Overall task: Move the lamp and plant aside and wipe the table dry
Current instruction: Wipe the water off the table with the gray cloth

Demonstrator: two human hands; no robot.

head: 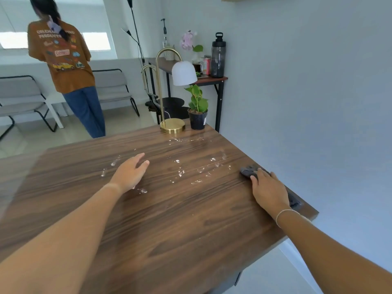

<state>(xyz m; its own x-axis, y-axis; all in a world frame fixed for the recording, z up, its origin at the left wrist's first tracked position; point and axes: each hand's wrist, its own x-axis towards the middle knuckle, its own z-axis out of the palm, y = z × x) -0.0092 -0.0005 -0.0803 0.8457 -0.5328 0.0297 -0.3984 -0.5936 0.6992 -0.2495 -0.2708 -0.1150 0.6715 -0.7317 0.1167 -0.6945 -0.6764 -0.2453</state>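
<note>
A dark wooden table (161, 219) carries scattered water drops (181, 172) across its middle. At its far edge stand a gold lamp (172, 125) with a white shade and a small green plant (198, 115) in a black pot, side by side. My left hand (130, 171) hovers flat over the table, fingers apart, holding nothing. My right hand (268, 190) presses flat on a dark grey cloth (248, 170) at the table's right edge; the cloth shows beyond my fingertips and beside my wrist.
A person in a brown shirt (63, 58) stands beyond the table's far left corner. A narrow side table (212, 78) behind holds a dark bottle, a can and flowers. Grey chairs (19, 98) line the left. A wall runs along the right.
</note>
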